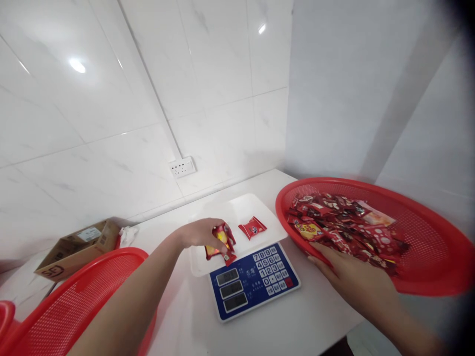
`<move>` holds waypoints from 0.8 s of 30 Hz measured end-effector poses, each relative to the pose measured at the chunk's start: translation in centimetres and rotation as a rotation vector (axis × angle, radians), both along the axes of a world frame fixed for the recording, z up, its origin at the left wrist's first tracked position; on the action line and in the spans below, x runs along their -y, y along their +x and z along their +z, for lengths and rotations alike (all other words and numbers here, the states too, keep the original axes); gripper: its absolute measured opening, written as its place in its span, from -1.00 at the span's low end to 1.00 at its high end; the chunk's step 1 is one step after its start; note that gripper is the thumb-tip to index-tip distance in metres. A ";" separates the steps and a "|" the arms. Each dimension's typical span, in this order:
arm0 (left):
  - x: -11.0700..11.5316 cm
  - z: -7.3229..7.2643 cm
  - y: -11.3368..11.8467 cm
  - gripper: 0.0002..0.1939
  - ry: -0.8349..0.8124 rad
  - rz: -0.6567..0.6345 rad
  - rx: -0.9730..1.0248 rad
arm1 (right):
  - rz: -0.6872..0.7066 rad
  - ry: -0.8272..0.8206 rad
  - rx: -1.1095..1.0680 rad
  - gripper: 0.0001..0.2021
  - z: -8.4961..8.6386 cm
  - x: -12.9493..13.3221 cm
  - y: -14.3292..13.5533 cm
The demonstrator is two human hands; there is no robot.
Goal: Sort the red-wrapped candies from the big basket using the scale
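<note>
My left hand is closed round a few red and yellow snack packets over the left part of the white scale pan. One red packet lies by itself on the pan, right of that hand. Below the pan is the scale's blue panel, with number keys and three small displays whose readings I cannot make out. On the right, my right hand grips the near rim of a red mesh basket. Many small wrapped packets, mostly red, are heaped inside it.
A second red mesh basket stands at the left, with part of another red rim beside it. Behind them is an open cardboard box. A tiled wall with a socket borders the white table at the back.
</note>
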State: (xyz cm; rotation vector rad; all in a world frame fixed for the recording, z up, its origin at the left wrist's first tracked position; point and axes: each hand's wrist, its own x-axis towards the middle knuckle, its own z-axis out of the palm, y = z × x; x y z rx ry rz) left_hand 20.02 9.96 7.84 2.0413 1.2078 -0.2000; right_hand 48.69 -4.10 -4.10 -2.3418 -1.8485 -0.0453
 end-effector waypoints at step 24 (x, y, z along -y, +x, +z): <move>0.6 -2.1 5.4 0.17 -0.249 0.175 0.343 | -0.013 -0.019 -0.023 -0.58 0.9 0.0 -0.5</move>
